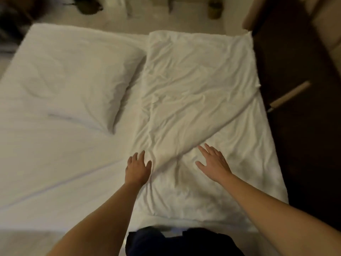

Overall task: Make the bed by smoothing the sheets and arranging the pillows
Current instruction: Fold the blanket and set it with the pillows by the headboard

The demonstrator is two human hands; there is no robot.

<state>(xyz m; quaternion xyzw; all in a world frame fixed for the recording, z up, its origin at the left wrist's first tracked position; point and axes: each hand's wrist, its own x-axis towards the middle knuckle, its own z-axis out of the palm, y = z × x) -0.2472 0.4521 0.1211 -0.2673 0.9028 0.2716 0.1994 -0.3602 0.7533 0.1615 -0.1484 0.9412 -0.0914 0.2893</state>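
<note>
The step in hand looks like smoothing. Both bare hands lie on the crumpled white duvet (193,80). The left grip (138,168) is open, fingers straight and loosely spread. Its thumb side touches a raised diagonal fold, and it holds nothing. The right grip (213,163) is open too, with its palm down and fingers fanned flat on the cloth just right of that fold. The fold runs up from between the two grips, away and to the right. One pillow (79,76) lies beyond and left of the left grip, askew on the bare sheet (55,163). The next move probably calls for flat palms sweeping outward to press the ridge down, or for pinching the duvet's edge to spread it leftward.
</note>
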